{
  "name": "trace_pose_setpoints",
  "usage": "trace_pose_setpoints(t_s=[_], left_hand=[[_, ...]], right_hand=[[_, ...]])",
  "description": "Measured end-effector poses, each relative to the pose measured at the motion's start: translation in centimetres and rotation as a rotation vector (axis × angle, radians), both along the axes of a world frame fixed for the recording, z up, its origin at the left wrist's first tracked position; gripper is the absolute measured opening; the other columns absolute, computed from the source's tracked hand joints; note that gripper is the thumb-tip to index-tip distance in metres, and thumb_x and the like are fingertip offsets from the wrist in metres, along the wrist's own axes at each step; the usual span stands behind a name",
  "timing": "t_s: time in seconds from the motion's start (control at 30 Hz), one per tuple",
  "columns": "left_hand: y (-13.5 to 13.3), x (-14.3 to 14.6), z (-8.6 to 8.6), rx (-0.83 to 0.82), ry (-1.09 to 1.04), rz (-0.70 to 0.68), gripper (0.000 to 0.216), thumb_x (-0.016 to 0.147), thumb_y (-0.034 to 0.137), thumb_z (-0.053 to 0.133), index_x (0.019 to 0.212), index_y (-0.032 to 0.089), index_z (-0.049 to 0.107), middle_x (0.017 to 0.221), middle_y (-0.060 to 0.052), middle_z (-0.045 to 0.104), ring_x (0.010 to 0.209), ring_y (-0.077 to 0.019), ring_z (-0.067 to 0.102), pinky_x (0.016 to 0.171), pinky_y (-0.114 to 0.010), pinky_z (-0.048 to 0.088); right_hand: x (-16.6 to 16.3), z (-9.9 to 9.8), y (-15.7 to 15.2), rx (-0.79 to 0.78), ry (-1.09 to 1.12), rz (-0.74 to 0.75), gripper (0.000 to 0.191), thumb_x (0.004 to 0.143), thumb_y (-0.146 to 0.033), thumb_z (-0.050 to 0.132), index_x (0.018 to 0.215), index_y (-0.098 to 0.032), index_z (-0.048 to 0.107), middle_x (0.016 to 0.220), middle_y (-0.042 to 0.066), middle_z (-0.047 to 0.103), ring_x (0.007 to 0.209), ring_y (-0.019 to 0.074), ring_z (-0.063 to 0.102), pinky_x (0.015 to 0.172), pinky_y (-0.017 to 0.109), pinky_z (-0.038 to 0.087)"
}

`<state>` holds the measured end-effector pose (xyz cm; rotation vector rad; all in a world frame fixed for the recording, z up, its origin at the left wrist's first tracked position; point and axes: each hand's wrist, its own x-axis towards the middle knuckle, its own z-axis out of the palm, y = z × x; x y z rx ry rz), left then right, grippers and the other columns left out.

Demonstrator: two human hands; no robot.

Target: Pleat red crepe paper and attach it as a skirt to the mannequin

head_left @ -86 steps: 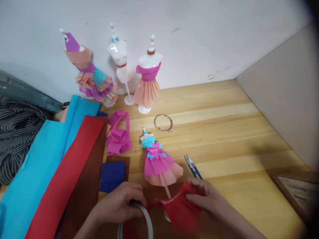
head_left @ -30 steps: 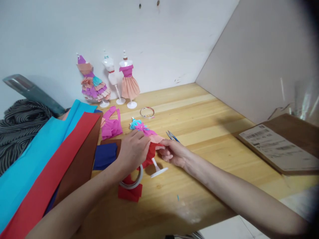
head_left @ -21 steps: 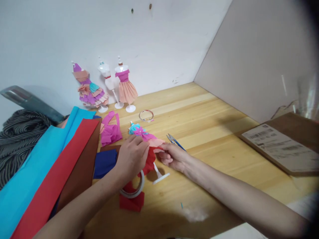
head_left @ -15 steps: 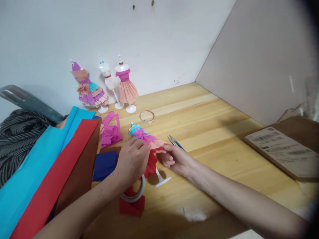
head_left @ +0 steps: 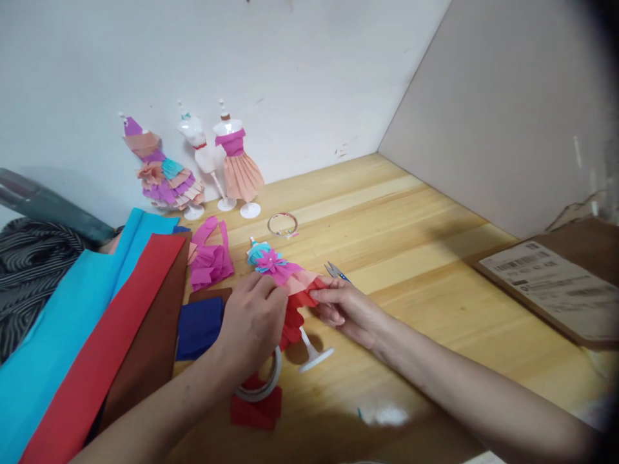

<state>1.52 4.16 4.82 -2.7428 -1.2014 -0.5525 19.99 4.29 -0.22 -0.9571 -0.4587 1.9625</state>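
Note:
A small white dress-form mannequin [head_left: 314, 354] leans tilted in front of me in a crepe paper dress, with a turquoise top, a pink flower [head_left: 269, 260] and a ruffled skirt of peach and red. My left hand [head_left: 256, 316] is closed at the left side of the skirt, its fingertips partly hidden. From the right, my right hand [head_left: 351, 309] pinches the edge of a red skirt layer [head_left: 304, 298] between thumb and fingers. Below my left hand is a roll of tape [head_left: 261, 390], over a folded red paper piece [head_left: 258, 412]. Thread snips [head_left: 337, 272] lie just behind my right hand.
Three mannequins stand along the wall, one in a peach skirt [head_left: 244, 177]. Crepe paper sheets in turquoise [head_left: 62, 328], red [head_left: 111, 335] and brown lie at the left, near pink scraps [head_left: 210, 258] and blue paper [head_left: 199, 328]. A wire ring [head_left: 283, 224] and a labelled cardboard package [head_left: 556, 283] are farther off.
My right hand has shifted, its thumb now lying over the red layer, which is drawn out flatter to the right. The view has moved slightly. My left hand stays at the skirt.

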Motion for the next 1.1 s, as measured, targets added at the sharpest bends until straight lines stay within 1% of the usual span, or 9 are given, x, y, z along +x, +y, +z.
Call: trace_pose_setpoints(t_s=[0.27,0.37,0.47,0.53,0.67,0.77,0.87,1.0,1.1], left_hand=[[-0.5,0.1,0.0,0.091,0.134,-0.035,0.018,0.087,0.006,0.053,0.076,0.013,0.066,0.08,-0.01,0.066,0.076,-0.026,0.061,0.069,-0.043,0.057],[-0.4,0.2,-0.1,0.072,0.07,-0.058,0.021,0.088,0.007,0.049,0.099,0.009,0.067,0.1,-0.016,0.069,0.096,-0.0289,0.063,0.086,-0.045,0.057],[0.0,0.3,-0.2,0.002,-0.005,-0.084,0.041,0.087,0.005,0.045,0.127,0.005,0.054,0.127,-0.019,0.063,0.122,-0.0293,0.056,0.102,-0.045,0.051],[0.2,0.2,-0.5,-0.079,-0.004,-0.11,0.05,0.084,0.004,0.044,0.134,0.007,0.049,0.136,-0.018,0.058,0.131,-0.0296,0.051,0.106,-0.046,0.049],[0.0,-0.1,-1.1,-0.21,0.055,-0.172,0.061,0.078,0.003,0.042,0.138,0.011,0.046,0.142,-0.014,0.056,0.135,-0.0295,0.047,0.108,-0.05,0.047],[-0.4,-0.3,-1.4,-0.25,0.065,-0.197,0.067,0.073,0.004,0.044,0.139,0.01,0.046,0.145,-0.015,0.052,0.137,-0.0307,0.045,0.111,-0.052,0.042],[-0.7,-0.4,-1.1,-0.252,0.059,-0.215,0.063,0.072,0.007,0.047,0.135,0.009,0.05,0.142,-0.016,0.054,0.136,-0.032,0.046,0.112,-0.053,0.041],[-0.9,-0.1,-0.3,-0.156,0.043,-0.233,0.044,0.081,0.009,0.048,0.123,0.011,0.06,0.137,-0.016,0.059,0.132,-0.0326,0.05,0.107,-0.053,0.045],[-1.5,0.0,0.1,-0.064,-0.018,-0.23,0.027,0.088,0.015,0.05,0.11,0.015,0.066,0.127,-0.014,0.066,0.125,-0.0307,0.056,0.103,-0.05,0.049]], right_hand=[[0.3,0.0,0.0,-0.027,0.034,0.015,0.027,0.057,-0.017,0.075,0.058,-0.019,0.049,0.033,-0.01,0.038,0.03,0.0023,0.024,0.036,0.02,0.008],[0.4,-0.1,0.1,-0.04,0.053,0.026,0.027,0.059,-0.018,0.074,0.06,-0.019,0.048,0.035,-0.01,0.039,0.031,0.0024,0.025,0.037,0.019,0.008],[0.4,-0.3,0.1,-0.062,0.064,0.041,0.03,0.059,-0.019,0.075,0.059,-0.019,0.046,0.035,-0.01,0.038,0.032,0.0023,0.025,0.036,0.019,0.008],[0.5,-0.4,0.1,-0.077,0.071,0.04,0.03,0.059,-0.019,0.076,0.059,-0.019,0.046,0.035,-0.011,0.038,0.032,0.0024,0.024,0.036,0.019,0.008],[0.7,-0.4,0.0,-0.091,0.096,0.029,0.028,0.06,-0.018,0.075,0.059,-0.019,0.048,0.035,-0.01,0.037,0.033,0.0029,0.025,0.037,0.019,0.008],[0.8,-0.3,0.0,-0.088,0.134,0.054,0.031,0.062,-0.02,0.076,0.057,-0.019,0.045,0.036,-0.01,0.037,0.033,0.0029,0.027,0.037,0.019,0.009],[0.9,-0.1,0.1,-0.107,0.198,0.074,0.028,0.063,-0.028,0.079,0.064,-0.018,0.053,0.041,-0.008,0.044,0.033,0.0033,0.03,0.036,0.019,0.01],[0.9,0.3,0.1,-0.107,0.241,0.088,0.034,0.062,-0.033,0.083,0.084,-0.016,0.064,0.047,-0.007,0.051,0.033,0.002,0.031,0.034,0.017,0.009],[1.0,0.3,0.1,-0.108,0.259,0.096,0.035,0.063,-0.032,0.084,0.087,-0.016,0.064,0.047,-0.008,0.051,0.033,0.0017,0.03,0.034,0.016,0.009]])
